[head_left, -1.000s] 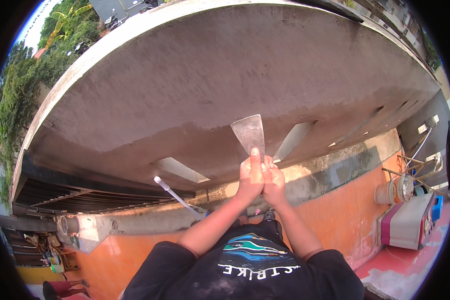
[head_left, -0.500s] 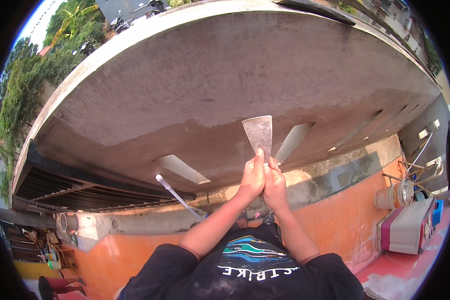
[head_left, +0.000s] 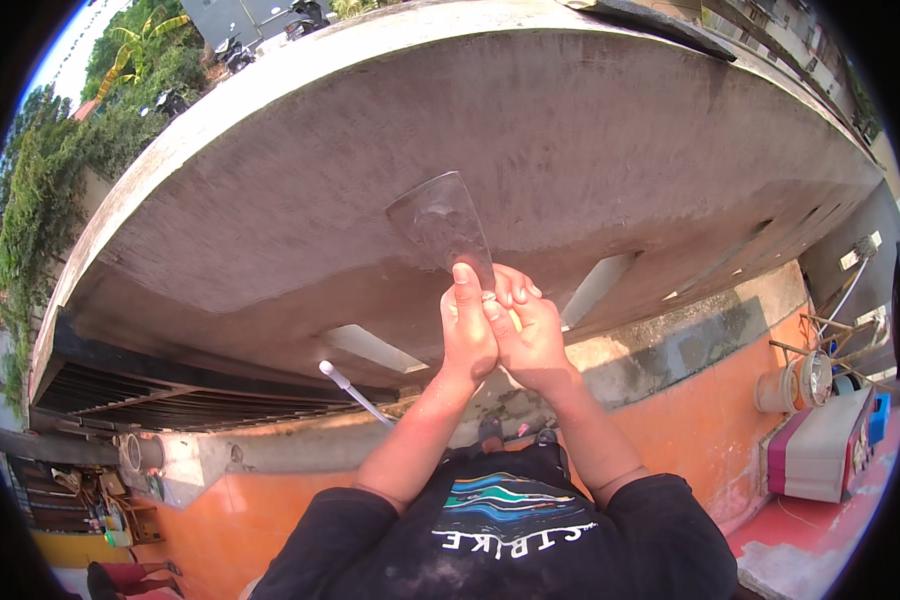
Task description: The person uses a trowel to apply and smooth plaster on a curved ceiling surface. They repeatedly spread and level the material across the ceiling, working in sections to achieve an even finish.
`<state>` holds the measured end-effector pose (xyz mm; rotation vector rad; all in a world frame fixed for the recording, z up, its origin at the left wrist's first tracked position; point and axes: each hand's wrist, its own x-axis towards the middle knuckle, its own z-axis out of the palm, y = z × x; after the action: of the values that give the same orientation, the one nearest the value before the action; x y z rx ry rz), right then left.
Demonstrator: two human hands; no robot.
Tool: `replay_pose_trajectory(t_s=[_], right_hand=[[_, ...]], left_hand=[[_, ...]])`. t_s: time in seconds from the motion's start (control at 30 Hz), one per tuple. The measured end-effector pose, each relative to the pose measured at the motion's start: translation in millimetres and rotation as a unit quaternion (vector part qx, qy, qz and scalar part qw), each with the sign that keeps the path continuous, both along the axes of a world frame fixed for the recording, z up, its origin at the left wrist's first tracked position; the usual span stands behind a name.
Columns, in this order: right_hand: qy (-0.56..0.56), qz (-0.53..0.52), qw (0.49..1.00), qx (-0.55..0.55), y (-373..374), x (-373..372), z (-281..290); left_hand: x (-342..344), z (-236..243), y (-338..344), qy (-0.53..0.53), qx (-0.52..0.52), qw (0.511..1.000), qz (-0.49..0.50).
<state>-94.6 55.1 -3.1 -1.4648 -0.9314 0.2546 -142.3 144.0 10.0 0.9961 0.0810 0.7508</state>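
My left hand (head_left: 466, 325) and my right hand (head_left: 523, 330) are pressed together around the handle of a wide metal scraper (head_left: 435, 220), left thumb lying along the base of the blade. The blade points away from me and lies over the grey plastered wall (head_left: 310, 160), above its darker band and between two slanted openings (head_left: 375, 348); whether it touches the surface I cannot tell for sure. Most of the handle is hidden by my fingers.
Below the wall are a dark metal grille (head_left: 160, 375), a white pole (head_left: 355, 392) and an orange floor (head_left: 670, 450). Buckets (head_left: 775, 390), a cushioned bench (head_left: 815, 450) and wooden frames stand at right. Another person's legs (head_left: 120, 575) show at lower left.
The scraper and both hands have moved up and to the left, with the blade tilted further left. The right fingers now show more, curled higher beside the blade's base.
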Motion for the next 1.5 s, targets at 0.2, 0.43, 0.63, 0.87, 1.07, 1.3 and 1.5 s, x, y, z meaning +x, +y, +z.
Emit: replay_pose_trajectory(t_s=[0.2, 0.43, 0.63, 0.87, 1.07, 1.3, 1.5], right_hand=[[0.185, -0.006, 0.982, 0.037, -32, -28, -41], [0.271, -0.053, 0.960, -0.045, -47, -36, -84], [-0.078, -0.210, 0.973, 0.045, -18, -26, -57], [0.037, -0.025, 0.991, 0.122, 8, 3, -3], [0.375, 0.092, 0.921, 0.044, -43, -41, -32], [0.416, 0.093, 0.902, 0.068, -42, -45, -70], [0.375, 0.091, 0.923, -0.005, -26, -30, -57]], left_hand=[[-18, -26, -23, 0.217, 0.046, 0.963, -0.155], [-16, -72, -38, 0.196, 0.020, 0.975, -0.104], [-6, -46, -29, 0.153, 0.056, 0.983, -0.089], [2, 23, 6, 0.087, 0.131, 0.986, -0.062], [-32, -14, -19, 0.315, 0.117, 0.932, -0.133], [-35, -39, -20, 0.363, 0.071, 0.920, -0.133], [-21, -30, -16, 0.342, 0.086, 0.933, -0.074]])
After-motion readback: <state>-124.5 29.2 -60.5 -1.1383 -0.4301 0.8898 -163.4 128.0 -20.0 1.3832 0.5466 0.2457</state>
